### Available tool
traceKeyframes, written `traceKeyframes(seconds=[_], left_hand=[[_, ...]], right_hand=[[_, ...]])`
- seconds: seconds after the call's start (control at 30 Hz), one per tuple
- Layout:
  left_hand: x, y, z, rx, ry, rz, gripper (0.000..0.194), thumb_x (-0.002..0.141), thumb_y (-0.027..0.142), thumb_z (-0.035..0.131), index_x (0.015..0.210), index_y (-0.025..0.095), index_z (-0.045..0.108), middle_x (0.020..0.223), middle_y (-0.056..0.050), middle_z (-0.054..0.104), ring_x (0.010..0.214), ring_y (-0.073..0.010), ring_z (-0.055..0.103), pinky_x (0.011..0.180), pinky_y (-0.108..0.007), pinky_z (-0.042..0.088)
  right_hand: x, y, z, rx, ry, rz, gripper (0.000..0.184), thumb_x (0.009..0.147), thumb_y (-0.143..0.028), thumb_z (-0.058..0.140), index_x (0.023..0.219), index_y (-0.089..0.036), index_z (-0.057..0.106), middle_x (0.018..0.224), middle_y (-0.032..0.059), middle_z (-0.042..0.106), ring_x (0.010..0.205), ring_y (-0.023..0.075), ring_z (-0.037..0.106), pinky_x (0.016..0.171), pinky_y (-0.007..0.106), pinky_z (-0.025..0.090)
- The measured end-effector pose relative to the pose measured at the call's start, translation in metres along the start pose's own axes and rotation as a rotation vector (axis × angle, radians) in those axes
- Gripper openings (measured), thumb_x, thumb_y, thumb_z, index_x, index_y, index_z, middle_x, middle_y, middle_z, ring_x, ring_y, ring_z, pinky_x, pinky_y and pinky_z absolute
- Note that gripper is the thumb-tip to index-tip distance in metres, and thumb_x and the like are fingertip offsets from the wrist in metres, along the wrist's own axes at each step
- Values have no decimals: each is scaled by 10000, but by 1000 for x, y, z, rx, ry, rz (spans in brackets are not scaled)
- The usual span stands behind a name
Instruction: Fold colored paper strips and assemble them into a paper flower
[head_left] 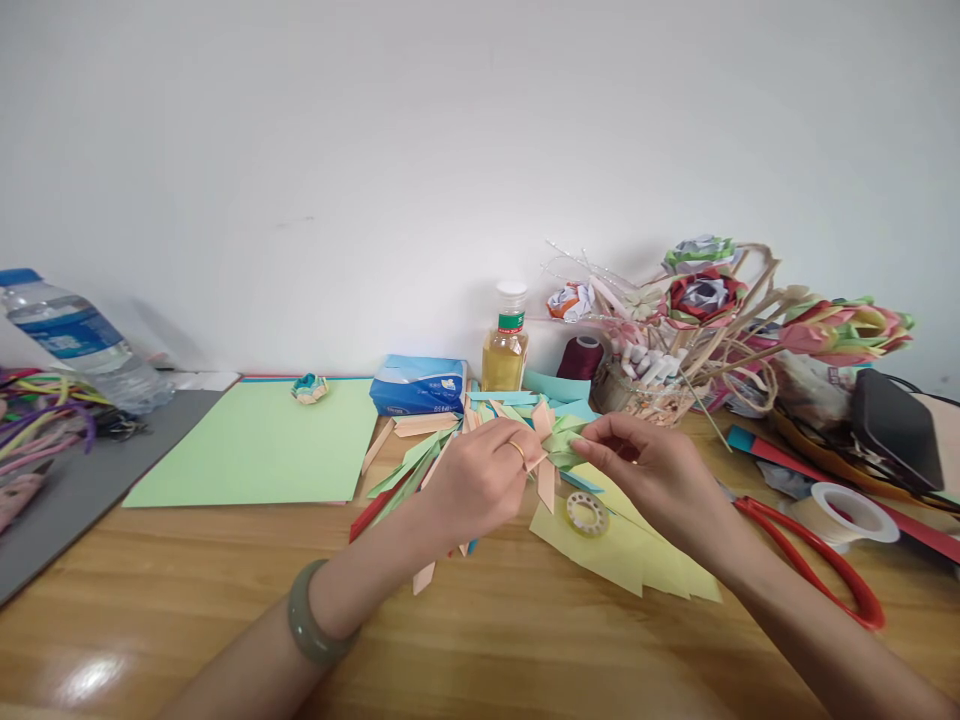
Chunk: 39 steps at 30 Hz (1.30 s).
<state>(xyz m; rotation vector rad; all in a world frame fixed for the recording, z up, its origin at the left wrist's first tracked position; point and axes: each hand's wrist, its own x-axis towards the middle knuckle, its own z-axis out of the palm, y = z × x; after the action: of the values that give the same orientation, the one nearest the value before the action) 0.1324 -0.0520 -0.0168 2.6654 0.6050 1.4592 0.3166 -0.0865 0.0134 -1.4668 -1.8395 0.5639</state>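
Between my hands, above the table, is a folded paper flower [561, 438] of light green and peach strips. My left hand [487, 478], with a ring and a bangle on its arm, is closed on the flower's near side, its fingertips partly hidden. My right hand [637, 465] pinches a green petal between thumb and fingers. Under and beside my left hand lie folded paper strips [405, 470] in green, peach, red and blue. A small roll of clear tape [587, 513] rests on yellow paper sheets [637, 550] below my right hand.
Green paper [262, 440] bears a small paper flower [310, 388]. Behind stand a tissue pack [418, 385] and a bottle of yellow liquid [505, 350]. To the right are red-handled scissors [817, 555], a ribbon spool [847, 515] and a basket [649, 395] of paper flowers. A water bottle [82, 335] leans at left.
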Motion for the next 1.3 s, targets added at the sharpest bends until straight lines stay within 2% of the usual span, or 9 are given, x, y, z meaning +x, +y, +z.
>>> traceKeyframes(seconds=[0.37, 0.43, 0.53, 0.63, 0.77, 0.87, 0.97, 1.1, 1.3], left_hand=[[-1, 0, 0, -67, -27, -60, 200, 755, -10, 410, 684, 163, 481, 714, -51, 621, 715, -150, 592, 627, -272, 484], [1, -1, -1, -180, -41, -185, 174, 773, 27, 440, 679, 165, 489, 718, -44, 617, 714, -147, 585, 640, -277, 472], [6, -3, -3, -505, -9, -527, 126, 771, 115, 533, 669, 172, 485, 722, -19, 597, 719, -136, 578, 649, -266, 466], [10, -6, -3, -867, 91, -781, 198, 710, 180, 643, 640, 164, 459, 715, 5, 572, 689, -112, 566, 640, -244, 459], [9, -7, 3, -1201, 142, -885, 288, 631, 195, 722, 626, 153, 437, 714, 24, 554, 656, -81, 543, 616, -211, 434], [5, -7, 6, -1328, 126, -935, 286, 607, 166, 730, 628, 152, 445, 700, 32, 540, 644, -72, 539, 610, -200, 431], [4, -9, 4, -1361, 54, -963, 203, 618, 123, 685, 666, 157, 491, 747, 13, 564, 646, -84, 557, 597, -210, 446], [7, -11, -6, -1333, -49, -872, 230, 661, 135, 589, 886, 178, 567, 862, -35, 607, 746, -143, 599, 629, -259, 484], [16, 6, -19, -678, -178, -573, 523, 656, 195, 693, 1143, 268, 519, 1218, -67, 470, 1047, -191, 510, 817, -316, 488]], right_hand=[[-1, -1, -1, -3, -8, 26, 298, 817, -451, 508, 682, -191, 563, 601, -4, 555, 554, 128, 463, 492, 245, 343], [-1, -1, -2, 9, -6, 33, 299, 811, -463, 516, 692, -194, 569, 606, -5, 556, 551, 127, 463, 492, 248, 349], [-1, -1, -7, 81, 126, 10, 290, 821, -465, 505, 713, -202, 564, 627, -4, 552, 563, 129, 489, 500, 245, 384], [-3, -2, -11, 173, 205, -94, 236, 824, -438, 517, 923, -229, 564, 883, 36, 607, 782, 169, 581, 664, 282, 481], [-6, -7, -7, 95, 0, -282, 619, 729, -429, 647, 1273, -287, 388, 1289, 78, 459, 1112, 235, 500, 891, 380, 459], [-9, -13, -3, 68, -48, -314, 532, 748, -378, 642, 1233, -291, 443, 1218, 63, 522, 1046, 215, 546, 816, 351, 504], [-10, -16, -2, 105, -31, -274, 292, 823, -306, 560, 1114, -278, 545, 1064, 40, 604, 913, 178, 591, 738, 320, 520], [-8, -14, -3, 119, -5, -220, 218, 825, -287, 559, 1035, -243, 594, 954, 37, 634, 820, 166, 600, 697, 311, 516], [-8, -9, -2, 72, 109, -256, 184, 803, -308, 592, 966, -223, 574, 866, 25, 656, 705, 147, 608, 640, 288, 515]])
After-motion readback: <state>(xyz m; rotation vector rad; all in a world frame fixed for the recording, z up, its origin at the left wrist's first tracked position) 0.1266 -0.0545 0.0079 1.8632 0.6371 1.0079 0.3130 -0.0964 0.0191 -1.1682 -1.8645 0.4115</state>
